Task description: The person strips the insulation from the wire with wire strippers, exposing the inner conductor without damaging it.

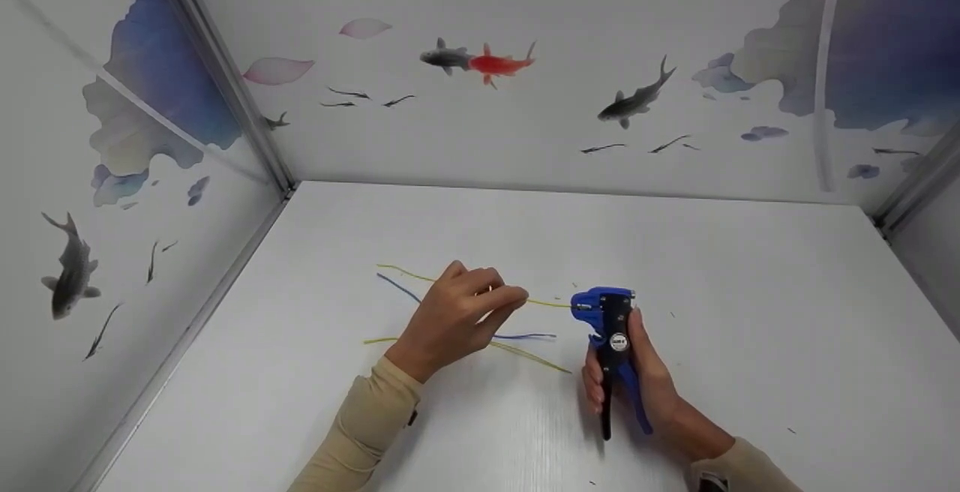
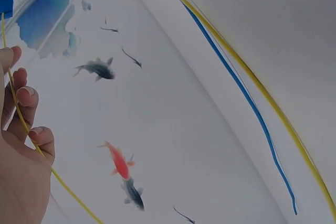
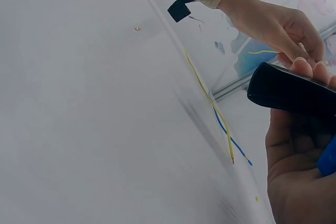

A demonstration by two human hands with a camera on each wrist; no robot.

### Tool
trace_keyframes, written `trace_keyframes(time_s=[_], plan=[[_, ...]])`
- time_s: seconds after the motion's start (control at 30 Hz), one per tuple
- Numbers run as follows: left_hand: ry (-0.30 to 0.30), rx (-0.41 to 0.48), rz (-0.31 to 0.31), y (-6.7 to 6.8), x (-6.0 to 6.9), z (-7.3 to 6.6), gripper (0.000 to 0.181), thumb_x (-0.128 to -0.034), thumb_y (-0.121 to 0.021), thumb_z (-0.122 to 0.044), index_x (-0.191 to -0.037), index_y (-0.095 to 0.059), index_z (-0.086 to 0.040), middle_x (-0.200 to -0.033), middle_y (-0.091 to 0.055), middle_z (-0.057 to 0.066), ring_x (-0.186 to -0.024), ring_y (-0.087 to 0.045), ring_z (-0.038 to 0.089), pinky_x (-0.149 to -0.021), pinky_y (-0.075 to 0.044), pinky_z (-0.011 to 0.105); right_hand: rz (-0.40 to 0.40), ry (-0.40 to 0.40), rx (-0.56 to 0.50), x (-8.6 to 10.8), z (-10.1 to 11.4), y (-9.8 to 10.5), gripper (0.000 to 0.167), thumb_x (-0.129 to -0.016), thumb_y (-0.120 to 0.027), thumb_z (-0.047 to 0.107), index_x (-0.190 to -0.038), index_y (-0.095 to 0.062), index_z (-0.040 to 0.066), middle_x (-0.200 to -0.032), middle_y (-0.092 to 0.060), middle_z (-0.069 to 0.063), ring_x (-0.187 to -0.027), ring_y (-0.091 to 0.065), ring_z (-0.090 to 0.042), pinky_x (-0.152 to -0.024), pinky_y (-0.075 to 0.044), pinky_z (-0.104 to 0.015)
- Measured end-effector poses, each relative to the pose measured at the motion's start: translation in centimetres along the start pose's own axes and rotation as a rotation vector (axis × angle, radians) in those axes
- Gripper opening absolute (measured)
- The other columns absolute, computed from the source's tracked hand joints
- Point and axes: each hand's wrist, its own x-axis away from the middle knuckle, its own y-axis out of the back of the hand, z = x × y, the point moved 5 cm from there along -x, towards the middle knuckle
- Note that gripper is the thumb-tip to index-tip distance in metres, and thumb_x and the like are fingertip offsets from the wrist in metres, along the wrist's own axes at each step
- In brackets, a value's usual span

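In the head view my left hand (image 1: 454,319) pinches a thin yellow wire (image 1: 550,303) between thumb and fingers. That wire's right end enters the head of a blue and black wire stripper (image 1: 616,312), and its other part trails left behind the hand. My right hand (image 1: 658,383) grips the stripper by its handles, holding it upright. Beneath the left hand lie a blue wire (image 1: 525,337) and another yellow wire (image 1: 534,358), partly hidden by it. The right wrist view shows a black handle (image 3: 289,90) with fingertips over it; the stripper's head is out of that view.
Small dark and yellow scraps are scattered on the white tabletop (image 1: 750,312). White panels printed with fish and blue leaf shapes stand at the back (image 1: 555,139) and the left side (image 1: 187,214). Metal posts mark the corners.
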Motion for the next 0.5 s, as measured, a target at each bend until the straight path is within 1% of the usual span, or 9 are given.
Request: trace_keyframes(time_s=[0.17, 0.3, 0.37, 0.5], plan=[[0.009, 0.001, 0.003, -0.01, -0.02, 0.02, 0.008, -0.1024, -0.078, -0.025, -0.110, -0.081, -0.025, -0.085, -0.068, -0.006, -0.070, -0.063, 0.008, -0.067, -0.042, 0.030, -0.011, 0.007, 0.017, -0.02, 0.10, -0.05, 0.082, -0.109, 0.004, 0.067, -0.090, -0.055, 0.014, -0.073, -0.063, 0.006, -0.065, -0.065, -0.011, -0.062, -0.059, -0.032], [0.014, 0.000, 0.004, -0.03, -0.07, -0.03, 0.008, -0.1007, -0.080, -0.023, -0.109, -0.080, -0.025, -0.084, -0.067, -0.006, -0.069, -0.062, 0.008, -0.068, -0.041, 0.030, 0.013, 0.014, 0.015, -0.01, 0.26, -0.19, 0.084, -0.108, 0.007, 0.068, -0.088, -0.055, 0.015, -0.072, -0.064, 0.008, -0.064, -0.065, -0.010, -0.062, -0.058, -0.029], [0.009, -0.003, -0.003, 0.00, -0.10, -0.10, 0.011, -0.0985, -0.082, -0.021, -0.108, -0.080, -0.025, -0.084, -0.067, -0.006, -0.069, -0.062, 0.008, -0.067, -0.040, 0.030, 0.028, 0.017, 0.005, 0.01, 0.30, -0.29, 0.085, -0.107, 0.008, 0.068, -0.086, -0.054, 0.013, -0.071, -0.065, 0.009, -0.064, -0.065, -0.009, -0.062, -0.058, -0.028], [-0.001, -0.005, -0.014, 0.02, -0.07, -0.18, 0.012, -0.0982, -0.083, -0.021, -0.109, -0.079, -0.025, -0.084, -0.067, -0.006, -0.068, -0.062, 0.007, -0.067, -0.040, 0.030, 0.047, 0.026, -0.011, 0.03, 0.39, -0.46, 0.086, -0.107, 0.009, 0.068, -0.086, -0.048, 0.008, -0.071, -0.064, 0.010, -0.063, -0.064, -0.008, -0.061, -0.057, -0.027]])
